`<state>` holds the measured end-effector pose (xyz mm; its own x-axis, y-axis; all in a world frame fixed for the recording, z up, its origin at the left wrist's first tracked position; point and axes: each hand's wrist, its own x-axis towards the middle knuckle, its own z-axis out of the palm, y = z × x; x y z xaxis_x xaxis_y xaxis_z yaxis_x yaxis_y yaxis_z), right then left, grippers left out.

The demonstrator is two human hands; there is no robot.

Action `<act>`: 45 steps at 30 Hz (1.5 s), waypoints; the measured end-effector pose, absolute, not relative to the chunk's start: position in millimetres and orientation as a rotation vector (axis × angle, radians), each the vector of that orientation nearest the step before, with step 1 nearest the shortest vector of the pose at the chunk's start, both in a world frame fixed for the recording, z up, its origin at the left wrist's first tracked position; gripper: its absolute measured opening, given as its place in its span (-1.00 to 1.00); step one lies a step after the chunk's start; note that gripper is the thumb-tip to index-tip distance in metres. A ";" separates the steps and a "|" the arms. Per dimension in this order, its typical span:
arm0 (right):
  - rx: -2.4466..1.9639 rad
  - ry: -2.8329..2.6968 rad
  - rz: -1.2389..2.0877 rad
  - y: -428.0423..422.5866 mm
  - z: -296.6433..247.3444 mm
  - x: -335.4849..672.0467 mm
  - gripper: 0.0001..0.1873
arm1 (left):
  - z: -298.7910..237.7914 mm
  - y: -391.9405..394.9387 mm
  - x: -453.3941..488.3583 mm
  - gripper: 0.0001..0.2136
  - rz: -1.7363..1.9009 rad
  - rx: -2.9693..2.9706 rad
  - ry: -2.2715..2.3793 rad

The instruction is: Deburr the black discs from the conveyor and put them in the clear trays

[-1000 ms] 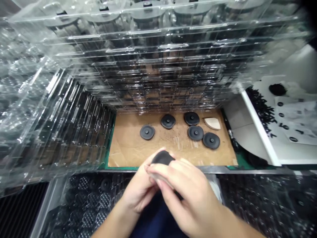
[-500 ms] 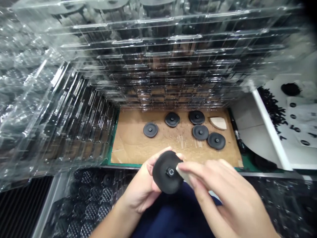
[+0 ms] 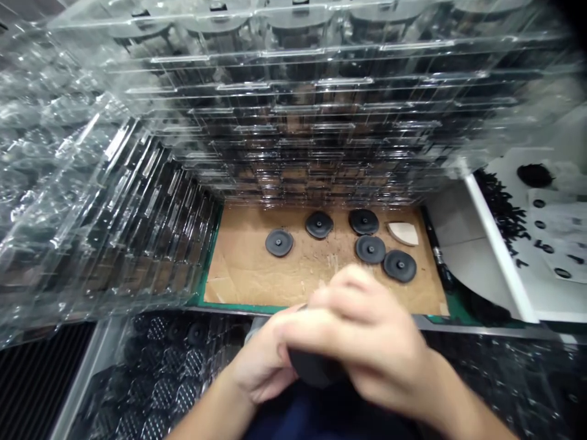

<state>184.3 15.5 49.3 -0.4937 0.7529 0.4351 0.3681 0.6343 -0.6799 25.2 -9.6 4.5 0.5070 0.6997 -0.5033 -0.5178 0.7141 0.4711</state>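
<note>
Both my hands meet low in the middle of the head view, over my lap. My left hand point(image 3: 259, 366) grips a black round rubber disc point(image 3: 314, 370) from the left, fingers curled under it. My right hand point(image 3: 367, 339) lies closed over the top of the same disc and hides most of it; only its lower edge shows. Beyond my hands, several more black discs point(image 3: 279, 242) lie on a brown cardboard sheet point(image 3: 238, 269) on the bench.
Tall stacks of clear plastic trays point(image 3: 293, 110) wall the bench at the back and the left point(image 3: 92, 201). A pale wedge-shaped piece point(image 3: 403, 233) lies by the discs. A white tray point(image 3: 499, 244) with small black parts stands at the right. Trays holding black parts point(image 3: 169, 366) sit below left.
Half a second ago the disc faced me, with my right fingers at its centre. Now my right hand has closed over it, and both hands have dropped slightly.
</note>
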 end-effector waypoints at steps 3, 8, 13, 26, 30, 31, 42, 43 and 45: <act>-1.243 -1.874 0.790 17.8 24.3 201.4 -0.74 | 3.4 -12.0 21.7 -0.54 0.681 0.170 0.582; -1.478 -1.823 1.058 0.1 -47.2 215.0 -0.68 | 3.3 -10.2 14.7 -0.50 0.682 0.100 0.475; -1.591 -1.842 0.959 -29.1 -94.2 212.4 -0.71 | -1.5 -9.3 14.3 -0.46 0.722 0.057 0.454; -1.732 -1.714 0.748 -15.9 -38.8 206.8 -0.72 | -2.3 -15.0 23.1 -0.40 0.849 0.101 0.650; -1.330 -1.699 0.622 -13.6 27.7 183.1 -0.75 | -3.2 -16.2 26.2 -0.33 0.902 0.176 0.775; -1.209 -1.737 0.631 -14.4 39.0 177.0 -0.75 | -3.5 -16.4 26.3 -0.33 0.913 0.190 0.800; -1.031 -1.880 0.869 -13.5 52.5 167.5 -0.74 | 8.7 -15.5 25.0 -0.51 0.899 0.264 0.807; -1.034 -1.907 0.956 -16.7 54.2 173.2 -0.75 | 7.9 -15.1 23.0 -0.50 0.917 0.270 0.791; -1.141 -1.951 1.016 -23.0 58.2 185.7 -0.77 | 5.6 -14.4 20.6 -0.44 0.933 0.272 0.744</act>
